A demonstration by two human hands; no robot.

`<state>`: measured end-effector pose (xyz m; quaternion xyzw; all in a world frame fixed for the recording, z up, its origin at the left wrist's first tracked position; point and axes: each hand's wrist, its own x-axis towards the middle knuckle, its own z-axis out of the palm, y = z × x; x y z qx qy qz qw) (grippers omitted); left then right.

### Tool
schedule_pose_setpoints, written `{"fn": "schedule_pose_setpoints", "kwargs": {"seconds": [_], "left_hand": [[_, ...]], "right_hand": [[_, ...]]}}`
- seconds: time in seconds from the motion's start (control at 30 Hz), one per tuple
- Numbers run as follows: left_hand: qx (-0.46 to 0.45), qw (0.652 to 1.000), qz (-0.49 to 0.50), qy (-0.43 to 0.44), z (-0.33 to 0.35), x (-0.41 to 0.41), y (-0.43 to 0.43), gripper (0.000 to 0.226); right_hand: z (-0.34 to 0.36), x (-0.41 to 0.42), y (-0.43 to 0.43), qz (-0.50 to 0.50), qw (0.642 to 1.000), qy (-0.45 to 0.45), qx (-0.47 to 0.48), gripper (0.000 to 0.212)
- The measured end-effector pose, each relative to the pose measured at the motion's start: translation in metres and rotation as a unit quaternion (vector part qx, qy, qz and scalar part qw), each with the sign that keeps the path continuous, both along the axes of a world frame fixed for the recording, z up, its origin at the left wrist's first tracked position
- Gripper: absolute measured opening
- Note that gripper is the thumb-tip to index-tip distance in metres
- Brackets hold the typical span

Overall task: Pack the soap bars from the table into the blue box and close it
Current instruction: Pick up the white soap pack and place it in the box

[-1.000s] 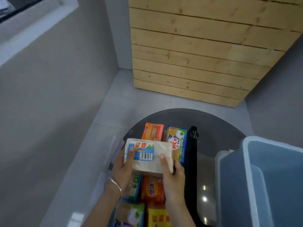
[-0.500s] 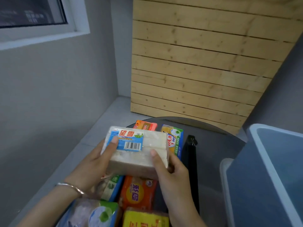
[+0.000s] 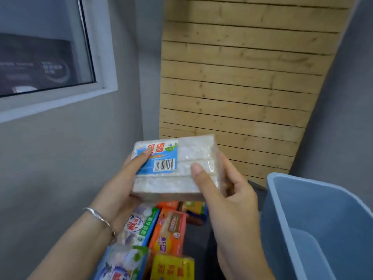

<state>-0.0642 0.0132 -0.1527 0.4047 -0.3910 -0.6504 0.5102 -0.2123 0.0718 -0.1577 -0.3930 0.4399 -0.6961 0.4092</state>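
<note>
Together both hands' grip clasps soap pack (image 3: pixel 175 166).

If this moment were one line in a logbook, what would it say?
step: packing soap | both hands: left hand, right hand hold white soap pack | blue box: open, at right | other packs on table

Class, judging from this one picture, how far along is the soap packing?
Done: nothing visibly; the part of the blue box in view looks empty. In hand: left hand and right hand hold a white soap pack above the table. Left: several soap packs below, then closing.
</note>
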Motion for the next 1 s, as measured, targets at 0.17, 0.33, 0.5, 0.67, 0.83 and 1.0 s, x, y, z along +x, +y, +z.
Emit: {"fn": "schedule_pose_setpoints", "kwargs": {"seconds": [0.17, 0.33, 0.5, 0.67, 0.83, 1.0], "left_hand": [[-0.016, 0.997, -0.074, 0.026, 0.027, -0.06, 0.035, 0.07], [-0.05, 0.996, -0.064, 0.023, 0.037, -0.14, 0.061, 0.058], [-0.044, 0.998, -0.036, 0.0, 0.015, -0.207, 0.072, 0.044], [-0.077, 0.996, -0.037, -0.031, -0.009, -0.238, 0.065, 0.04], [-0.12, 0.989, -0.05, -0.066, -0.016, -0.243, 0.039, 0.023], [-0.169, 0.965, -0.091, -0.178, -0.026, -0.235, 0.016, 0.019]], "right_hand": [[0.038, -0.057, 0.047, -0.063, 0.997, -0.039, -0.025, 0.1], [0.036, -0.119, 0.086, -0.021, 0.985, -0.168, 0.007, 0.085], [0.016, -0.158, 0.094, 0.022, 0.972, -0.211, 0.1, 0.049], [0.002, -0.182, 0.081, -0.012, 0.954, -0.216, 0.206, 0.043], [-0.004, -0.2, 0.065, -0.022, 0.954, -0.216, 0.207, 0.041], [-0.016, -0.199, 0.056, -0.058, 0.94, -0.241, 0.232, 0.051]]}}
